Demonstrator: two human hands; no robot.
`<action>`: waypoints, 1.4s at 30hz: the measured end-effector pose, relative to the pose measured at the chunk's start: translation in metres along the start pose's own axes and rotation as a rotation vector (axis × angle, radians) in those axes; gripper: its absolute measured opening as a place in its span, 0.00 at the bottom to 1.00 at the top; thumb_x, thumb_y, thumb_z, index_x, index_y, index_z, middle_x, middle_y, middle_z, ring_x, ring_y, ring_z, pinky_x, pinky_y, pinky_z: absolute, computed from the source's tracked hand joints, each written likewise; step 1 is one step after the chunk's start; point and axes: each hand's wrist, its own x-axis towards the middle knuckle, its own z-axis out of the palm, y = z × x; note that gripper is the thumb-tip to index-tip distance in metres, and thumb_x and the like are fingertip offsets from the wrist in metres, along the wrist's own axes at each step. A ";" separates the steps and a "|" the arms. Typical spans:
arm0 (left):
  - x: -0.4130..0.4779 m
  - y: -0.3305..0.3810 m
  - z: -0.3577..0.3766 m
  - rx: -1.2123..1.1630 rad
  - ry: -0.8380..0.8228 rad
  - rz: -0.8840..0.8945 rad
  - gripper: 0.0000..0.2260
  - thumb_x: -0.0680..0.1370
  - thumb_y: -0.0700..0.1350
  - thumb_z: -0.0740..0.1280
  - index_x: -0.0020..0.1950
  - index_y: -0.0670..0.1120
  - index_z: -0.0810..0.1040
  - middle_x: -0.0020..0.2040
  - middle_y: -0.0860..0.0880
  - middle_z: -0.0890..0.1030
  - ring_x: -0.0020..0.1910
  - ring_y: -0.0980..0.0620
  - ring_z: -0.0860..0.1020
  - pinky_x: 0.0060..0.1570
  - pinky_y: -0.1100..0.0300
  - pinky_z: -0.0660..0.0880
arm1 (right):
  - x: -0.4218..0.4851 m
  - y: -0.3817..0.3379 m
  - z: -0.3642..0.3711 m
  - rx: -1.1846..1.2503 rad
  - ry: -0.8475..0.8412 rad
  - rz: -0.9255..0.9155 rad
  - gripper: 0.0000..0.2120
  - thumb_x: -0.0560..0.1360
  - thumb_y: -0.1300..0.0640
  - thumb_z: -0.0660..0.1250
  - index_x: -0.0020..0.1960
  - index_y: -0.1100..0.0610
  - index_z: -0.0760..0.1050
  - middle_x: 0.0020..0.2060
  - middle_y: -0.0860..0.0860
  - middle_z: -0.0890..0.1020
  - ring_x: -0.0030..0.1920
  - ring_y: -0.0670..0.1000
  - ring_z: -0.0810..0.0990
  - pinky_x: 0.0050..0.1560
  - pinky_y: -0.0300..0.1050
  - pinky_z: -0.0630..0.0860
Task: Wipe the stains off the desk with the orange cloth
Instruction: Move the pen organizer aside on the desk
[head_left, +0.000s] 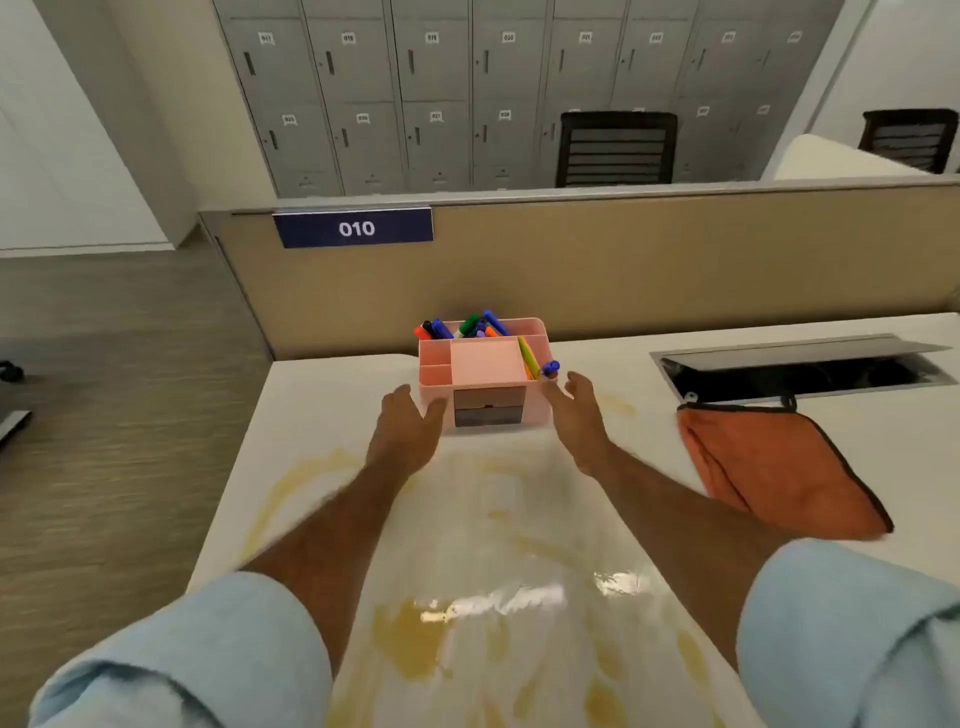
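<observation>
Yellowish stains (410, 644) are seen at the bottom centre of the white surface (571, 519). At mid-frame, the left hand (402, 434) and right hand (576, 415) are held with each grip spread, flanking a pink organiser (485, 366). The orange cloth (774, 467) is laid flat at centre right, untouched

Glossy white desk (597, 525), soft matt orange cloth (779, 462), smooth pink plastic organiser (485, 364), grey metal lockers (467, 93)
</observation>
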 end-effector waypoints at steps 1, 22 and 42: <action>0.008 0.002 0.001 -0.050 0.004 -0.056 0.32 0.81 0.61 0.56 0.78 0.42 0.58 0.77 0.41 0.63 0.73 0.42 0.66 0.68 0.49 0.66 | 0.007 -0.003 0.002 0.010 0.020 0.010 0.33 0.79 0.43 0.62 0.77 0.54 0.55 0.76 0.54 0.62 0.72 0.56 0.66 0.58 0.45 0.66; 0.076 -0.008 -0.040 -0.398 -0.053 -0.273 0.10 0.79 0.40 0.64 0.57 0.36 0.77 0.50 0.37 0.84 0.41 0.39 0.85 0.48 0.47 0.83 | 0.036 0.000 0.052 0.136 0.030 0.006 0.19 0.77 0.51 0.68 0.67 0.55 0.75 0.45 0.47 0.80 0.45 0.49 0.78 0.39 0.39 0.79; 0.105 -0.113 -0.126 -0.538 0.075 -0.366 0.18 0.81 0.44 0.60 0.70 0.43 0.70 0.47 0.42 0.84 0.36 0.46 0.86 0.34 0.56 0.83 | 0.020 -0.019 0.192 0.170 -0.092 -0.036 0.02 0.80 0.48 0.64 0.50 0.45 0.73 0.40 0.43 0.78 0.43 0.48 0.77 0.53 0.49 0.80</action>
